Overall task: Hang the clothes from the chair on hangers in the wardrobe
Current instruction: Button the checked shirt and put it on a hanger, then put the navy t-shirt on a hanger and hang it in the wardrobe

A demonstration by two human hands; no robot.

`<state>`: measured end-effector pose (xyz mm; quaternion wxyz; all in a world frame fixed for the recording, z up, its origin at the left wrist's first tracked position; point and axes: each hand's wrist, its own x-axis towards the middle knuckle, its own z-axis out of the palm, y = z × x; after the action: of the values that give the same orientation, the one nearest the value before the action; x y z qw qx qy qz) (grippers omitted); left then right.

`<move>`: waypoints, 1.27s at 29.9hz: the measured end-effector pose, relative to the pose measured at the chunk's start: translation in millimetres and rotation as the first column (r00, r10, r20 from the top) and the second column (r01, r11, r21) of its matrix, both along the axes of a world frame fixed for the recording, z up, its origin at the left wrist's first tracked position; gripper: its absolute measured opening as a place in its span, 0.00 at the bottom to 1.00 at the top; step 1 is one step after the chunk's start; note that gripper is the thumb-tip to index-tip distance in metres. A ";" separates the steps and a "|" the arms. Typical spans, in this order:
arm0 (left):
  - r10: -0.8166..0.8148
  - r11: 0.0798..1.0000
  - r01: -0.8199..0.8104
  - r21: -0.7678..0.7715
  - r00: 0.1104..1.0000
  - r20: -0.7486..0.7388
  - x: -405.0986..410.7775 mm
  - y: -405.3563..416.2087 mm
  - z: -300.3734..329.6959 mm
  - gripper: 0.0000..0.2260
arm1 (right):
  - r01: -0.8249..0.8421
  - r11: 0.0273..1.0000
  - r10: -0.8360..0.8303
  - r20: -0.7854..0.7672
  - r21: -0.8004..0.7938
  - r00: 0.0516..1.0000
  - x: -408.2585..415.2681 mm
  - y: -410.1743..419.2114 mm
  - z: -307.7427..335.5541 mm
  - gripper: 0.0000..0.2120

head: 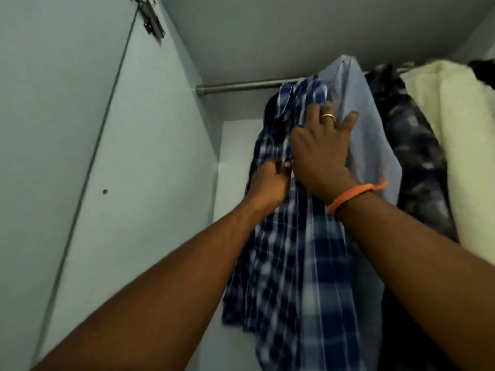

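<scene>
— Carrying the clothes? A grey metal wardrobe rail [241, 85], running horizontally under the wardrobe top.

— Hanging from it? Blue plaid shirt [289, 263], pale blue shirt [367, 135], dark mottled garment [412, 162], cream garment [460, 135].

We see a pale blue shirt [375, 145] hanging just right of the fingers [349, 120] and touching them. Further right of them we find a dark mottled garment [412, 156], then a cream one [460, 129]. Far up and left of the fingers sits a metal hinge [150, 20]. A small hole [105, 191] lies lower left.
</scene>
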<state>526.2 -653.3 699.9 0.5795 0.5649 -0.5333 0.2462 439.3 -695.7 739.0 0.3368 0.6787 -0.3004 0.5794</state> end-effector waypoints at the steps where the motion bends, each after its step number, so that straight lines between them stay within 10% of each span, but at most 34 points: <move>1: 0.024 0.999 -0.024 0.022 0.999 -0.033 -10.0 9.5 -17.2 0.14 | -0.080 0.997 0.080 0.002 0.010 0.997 -8.5 7.7 -20.2 0.12; 9: 0.446 0.894 -0.448 0.015 0.887 -0.121 -89.1 136.9 -141.3 0.14 | -0.649 0.692 0.641 0.145 0.315 0.754 -52.6 83.2 -161.5 0.09; 15: 0.792 0.586 -0.804 -0.102 0.595 -0.139 -175.7 320.0 -227.1 0.10 | -0.910 -0.051 0.886 0.440 0.411 0.149 -68.2 233.9 -263.9 0.05; 22: 0.914 0.392 -0.920 -0.023 0.393 -0.106 -293.9 526.5 -319.6 0.05 | -0.603 -0.696 0.645 0.709 0.390 -0.286 -151.4 457.7 -351.1 0.05; 28: 0.881 0.227 -0.959 0.168 0.129 -0.455 -374.6 727.9 -399.6 0.05 | -0.557 -0.684 0.694 0.654 0.471 -0.300 -216.7 652.4 -422.6 0.07; 38: 0.670 0.072 -0.933 0.354 -0.218 -0.710 -463.5 988.6 -502.3 0.04 | 0.089 -0.622 0.708 0.608 0.778 -0.360 -268.1 938.6 -516.3 0.09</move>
<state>62.7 335.4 197.6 0.4972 0.7043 0.3298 0.3846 171.2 242.9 222.7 -0.5951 0.7600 0.2570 -0.0465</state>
